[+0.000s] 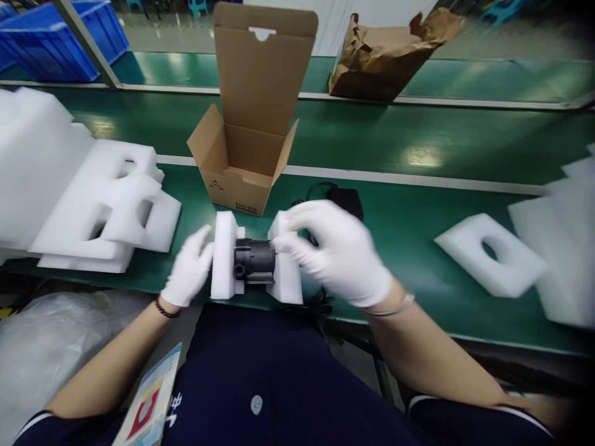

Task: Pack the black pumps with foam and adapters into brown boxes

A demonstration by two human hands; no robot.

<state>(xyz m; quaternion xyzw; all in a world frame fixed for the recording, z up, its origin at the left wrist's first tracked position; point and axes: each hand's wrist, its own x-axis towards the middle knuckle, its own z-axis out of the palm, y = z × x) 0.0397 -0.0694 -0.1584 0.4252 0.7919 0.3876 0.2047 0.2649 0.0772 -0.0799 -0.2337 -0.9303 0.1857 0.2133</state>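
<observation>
the black cylindrical device (255, 256) sits on the green bench (400, 248) right in front of the person, held up between two white foam blocks, the left block (224, 255) and the right block (289, 279). from where i stand, the step in hand looks like seating those blocks on its ends. the gloved left hand (189, 267) is partly open, beside the left block with its fingertips close to it; i can't tell if they press. the right hand (332, 251), blurred, has thumb and fingers a little apart over the right block's upper part; i can't tell whether they grip. the next move would call for even inward pressure, keeping the device level. just beyond stands an open carton (239, 191), with a black adapter (348, 202) near the right hand and more cut foam (69, 232) off left.
</observation>
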